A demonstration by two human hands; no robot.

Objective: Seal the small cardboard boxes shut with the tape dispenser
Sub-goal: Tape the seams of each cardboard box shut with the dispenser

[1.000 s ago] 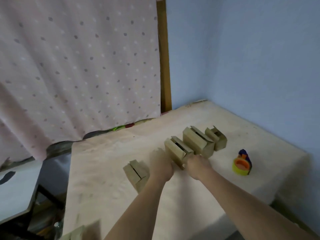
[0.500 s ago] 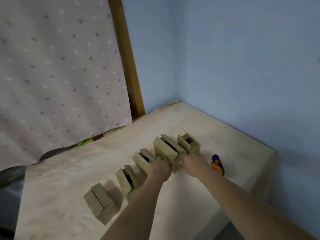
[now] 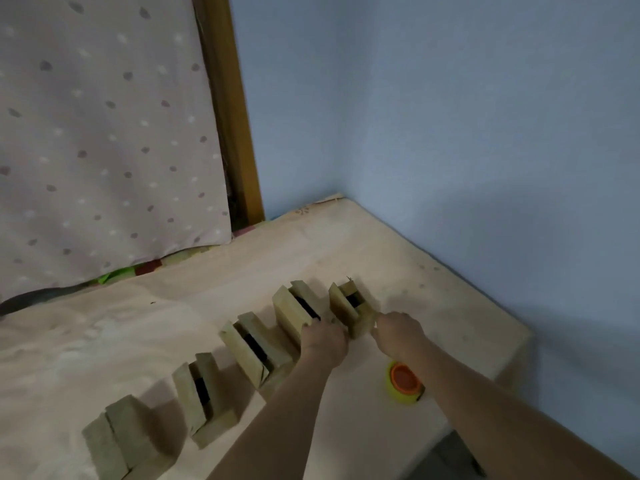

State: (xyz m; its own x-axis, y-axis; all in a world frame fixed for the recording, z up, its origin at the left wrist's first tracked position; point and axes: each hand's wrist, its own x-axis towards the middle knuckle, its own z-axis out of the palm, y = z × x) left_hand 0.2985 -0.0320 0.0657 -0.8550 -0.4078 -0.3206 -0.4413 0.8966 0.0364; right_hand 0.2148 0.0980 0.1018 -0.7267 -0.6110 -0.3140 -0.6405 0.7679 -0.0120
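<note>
Five small cardboard boxes stand in a slanting row on the pale tabletop (image 3: 415,271), their top flaps up and dark gaps showing between them. The farthest box (image 3: 349,311) sits at the right end of the row, and both hands meet at its near corner: the right hand (image 3: 398,332) touches its right side and the left hand (image 3: 325,339) lies against its left side, also over the near end of the second box (image 3: 294,315). The fingers of both hands are turned away and hidden, so I cannot tell whether either grip closes on cardboard or only presses against it. Next down the row come the third box (image 3: 252,351), the fourth box (image 3: 204,396) and the nearest box (image 3: 117,441). The tape dispenser (image 3: 403,382), yellow with an orange core, lies on the tabletop just beside the right forearm, partly hidden under it. A blue wall (image 3: 450,133) borders the right side, and a spotted curtain (image 3: 104,133) hangs behind a wooden post (image 3: 235,133).
</note>
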